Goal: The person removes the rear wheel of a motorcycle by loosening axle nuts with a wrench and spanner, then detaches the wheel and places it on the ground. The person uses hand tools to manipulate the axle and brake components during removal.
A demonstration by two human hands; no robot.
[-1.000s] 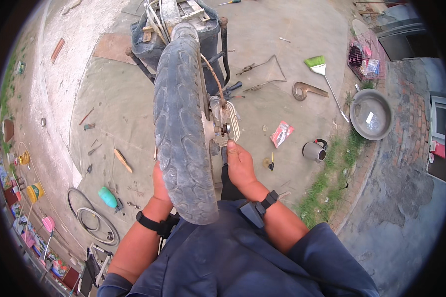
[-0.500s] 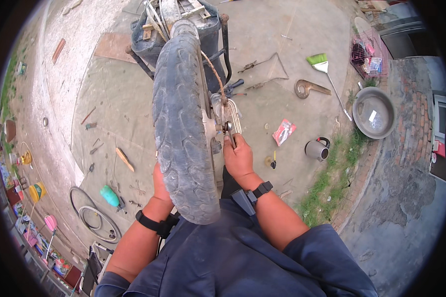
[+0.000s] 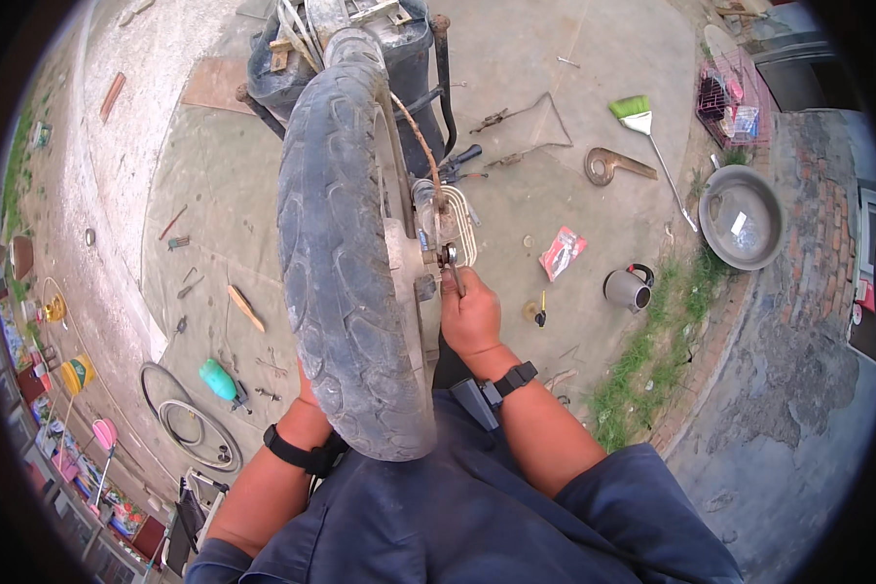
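A worn, dusty tyre [image 3: 336, 234] on a wheel stands upright in front of me, its lower end close to my dark shirt. On its right side is the axle with a nut [image 3: 448, 253]. My right hand [image 3: 472, 316] is closed around a short metal wrench [image 3: 456, 275], whose head sits at that nut. Past the tyre's left edge only a little of my left hand [image 3: 308, 387] shows; its fingers are hidden behind the rubber. A rusty cable [image 3: 421, 136] runs down beside the wheel toward the axle.
A dark bin-like container [image 3: 414, 49] stands beyond the wheel. Rightward lie a curved metal part [image 3: 618, 165], a red-and-white packet [image 3: 563, 253], a grey mug [image 3: 629, 289], a broom [image 3: 635, 115] and a basin [image 3: 743, 216]. Leftward are a green spray bottle [image 3: 218, 380], a wooden-handled tool [image 3: 245, 308] and tubing [image 3: 197, 438].
In my view the tyre has shifted left and looks more turned, covering more of my left hand. My right hand keeps hold of the wrench at the axle nut, slightly lower in view.
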